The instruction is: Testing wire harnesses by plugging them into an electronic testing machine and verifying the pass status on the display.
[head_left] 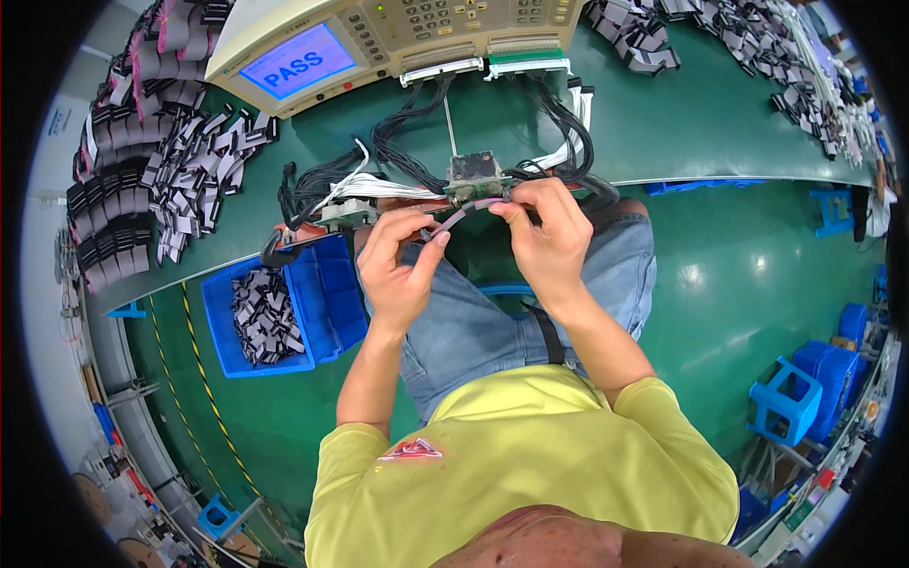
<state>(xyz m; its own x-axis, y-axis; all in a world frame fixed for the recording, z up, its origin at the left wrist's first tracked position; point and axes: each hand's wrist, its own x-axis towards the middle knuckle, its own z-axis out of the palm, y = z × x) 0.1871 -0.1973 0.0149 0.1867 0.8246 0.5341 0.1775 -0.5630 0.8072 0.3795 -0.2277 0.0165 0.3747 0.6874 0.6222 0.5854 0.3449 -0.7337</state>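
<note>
Between my two hands a short grey flat ribbon cable (457, 218) with a pinkish edge is bent in an arc. My left hand (402, 257) pinches its left end, where a dark connector shows. Its right end is in the fingers of my right hand (551, 230), close against a small test fixture (475, 170) with a dark block on a green board. Whether that end is seated in the fixture is hidden by my fingers. Black wire bundles (407, 137) run from the fixture up to a beige tester (407, 38) with a lit blue screen.
Piles of ribbon cables (204, 161) lie on the green table (682, 123) at the left, with more cables (644, 38) at the far right. Below the table edge at left, a blue bin (222, 327) holds many short cables. Blue stools (784, 402) stand on the floor.
</note>
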